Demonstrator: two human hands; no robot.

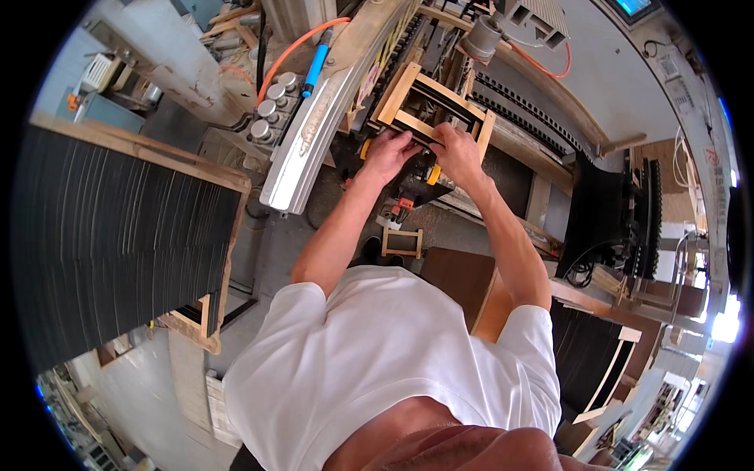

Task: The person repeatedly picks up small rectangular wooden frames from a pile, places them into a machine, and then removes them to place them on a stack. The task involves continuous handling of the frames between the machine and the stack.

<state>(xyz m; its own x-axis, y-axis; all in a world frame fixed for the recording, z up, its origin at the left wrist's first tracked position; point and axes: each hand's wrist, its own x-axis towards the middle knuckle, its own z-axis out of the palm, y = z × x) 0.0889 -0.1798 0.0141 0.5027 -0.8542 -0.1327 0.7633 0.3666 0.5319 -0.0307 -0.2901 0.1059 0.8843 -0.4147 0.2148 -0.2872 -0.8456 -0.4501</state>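
Has left hand and right hand close together at the near side of a light wooden frame, with fingers bent inward beside a dark strip. Cannot tell a firm pinch from a light touch for either hand, with fingertips small and partly hidden. Has the frame ahead of the body, over dark machinery. Just below, near the wrists, includes a yellow part, then a red-orange part. Farther down, on the floor, includes a small wooden stand. To the left, includes a pale metal beam with a blue cylinder near its upper end, silver round knobs beside it, and an orange hose curving past. At far left, includes a large stack of black sheets by wooden edging; at lower right, more dark sheets.
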